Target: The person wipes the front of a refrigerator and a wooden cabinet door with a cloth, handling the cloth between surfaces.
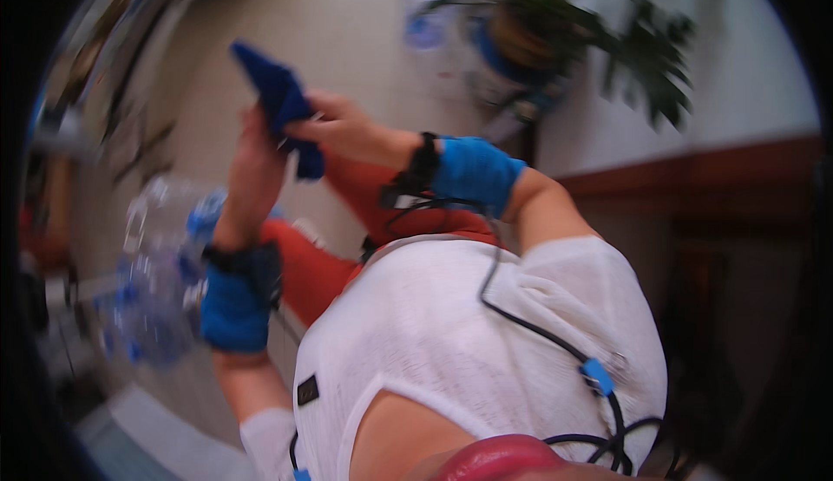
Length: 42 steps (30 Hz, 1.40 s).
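A dark blue folded cloth (281,94) is held up in front of my body. My right hand (348,123) pinches its near side between thumb and fingers. On the other side, my left hand (254,169) is raised against the cloth, whose folds hide part of its fingers. One corner of the fabric points up and away, while another piece hangs down below my right fingers. A small pale spot shows by the right fingertips, too blurred to name. Blue wrist bands with black straps wrap both of my forearms.
Several clear plastic bottles with blue parts (156,286) stand on the floor at the left. A leafy potted plant (527,32) is at the upper right, beside a white wall (735,84). A black cable (540,328) runs across my white shirt. Pale floor tiles (221,32) lie beyond my hands.
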Each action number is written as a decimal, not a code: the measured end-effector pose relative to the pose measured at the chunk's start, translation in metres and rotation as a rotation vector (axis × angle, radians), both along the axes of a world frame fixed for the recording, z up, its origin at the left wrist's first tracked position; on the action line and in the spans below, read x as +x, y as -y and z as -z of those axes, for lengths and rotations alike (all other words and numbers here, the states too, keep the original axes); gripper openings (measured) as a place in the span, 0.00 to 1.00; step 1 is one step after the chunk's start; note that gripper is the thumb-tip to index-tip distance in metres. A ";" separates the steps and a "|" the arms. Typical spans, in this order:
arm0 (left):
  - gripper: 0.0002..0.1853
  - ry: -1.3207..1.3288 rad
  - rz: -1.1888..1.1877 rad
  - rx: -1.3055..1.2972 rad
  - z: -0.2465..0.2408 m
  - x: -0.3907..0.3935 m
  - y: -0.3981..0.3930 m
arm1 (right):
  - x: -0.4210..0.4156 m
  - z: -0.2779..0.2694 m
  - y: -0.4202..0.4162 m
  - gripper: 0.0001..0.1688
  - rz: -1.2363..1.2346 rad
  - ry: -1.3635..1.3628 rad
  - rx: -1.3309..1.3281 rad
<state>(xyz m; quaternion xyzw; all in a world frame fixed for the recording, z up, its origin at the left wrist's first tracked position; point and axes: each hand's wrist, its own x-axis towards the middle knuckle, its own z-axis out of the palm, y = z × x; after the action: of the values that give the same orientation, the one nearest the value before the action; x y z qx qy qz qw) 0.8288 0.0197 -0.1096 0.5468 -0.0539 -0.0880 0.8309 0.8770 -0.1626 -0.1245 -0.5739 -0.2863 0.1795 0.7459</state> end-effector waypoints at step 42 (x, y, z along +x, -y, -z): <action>0.20 0.289 0.266 1.706 0.160 -0.050 -0.091 | -0.123 0.056 0.344 0.30 0.180 1.819 -2.472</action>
<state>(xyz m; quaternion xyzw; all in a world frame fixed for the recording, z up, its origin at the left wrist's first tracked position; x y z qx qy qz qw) 0.7788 0.1106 -0.2692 0.9769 -0.1377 -0.1243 0.1062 0.7537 -0.5063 -0.1800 -0.7416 -0.2730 -0.1469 -0.5949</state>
